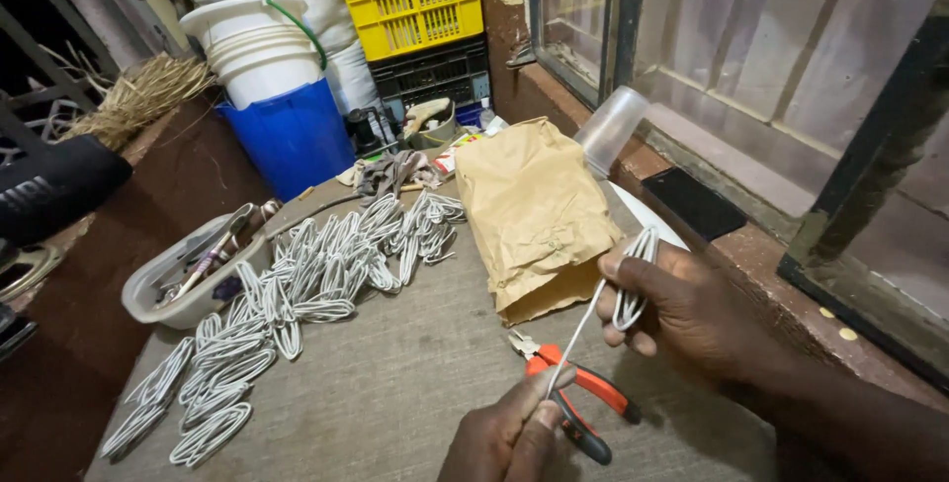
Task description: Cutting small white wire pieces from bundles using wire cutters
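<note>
A grey worktable stands beside a barred window, with stacked crates and buckets behind. The right hand reaches in from the right, fingers curled tight around a coil of white wire, its thumb pressed on the loops. The wire's loose end runs down to the left hand, low at the frame's edge, which pinches it between thumb and fingers. Orange pliers lie between the hands. Finished coils spread left of a paper bag.
</note>
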